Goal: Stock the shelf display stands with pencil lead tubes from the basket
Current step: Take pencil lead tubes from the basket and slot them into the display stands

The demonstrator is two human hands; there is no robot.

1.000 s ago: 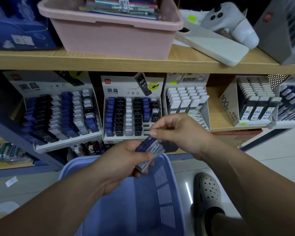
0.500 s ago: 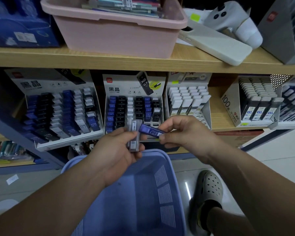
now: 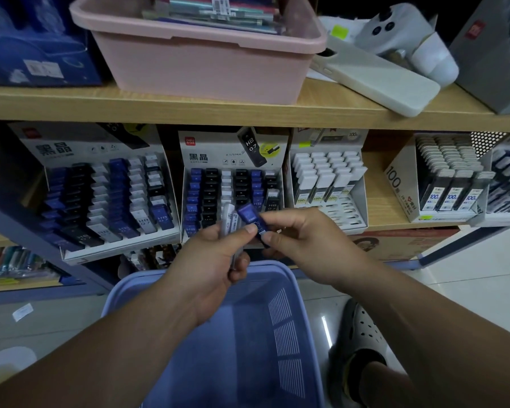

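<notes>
My left hand (image 3: pixel 215 257) grips a small bunch of pencil lead tubes (image 3: pixel 229 219), white and grey ones standing upright above my fingers. My right hand (image 3: pixel 301 237) pinches a single blue lead tube (image 3: pixel 249 214) by its lower end, tilted up to the left and touching the bunch. Both hands hover just in front of the middle display stand (image 3: pixel 233 160), whose rows hold blue, black and white tubes. A second display stand (image 3: pixel 100 184) with similar tubes sits to the left. The blue basket (image 3: pixel 289 290) lies below my hands; its inside shows no tubes.
White-capped lead boxes (image 3: pixel 327 178) and a "100" display box (image 3: pixel 445 178) stand to the right on the same shelf. On the wooden shelf above are a pink tub (image 3: pixel 206 63), a phone case (image 3: pixel 374 81) and a white device (image 3: pixel 407 36). My sandalled foot (image 3: pixel 362 337) is on the tiled floor.
Both hands rose from over the basket toward the middle stand. My right hand drew one blue tube out of the bunch and tilted it upward.
</notes>
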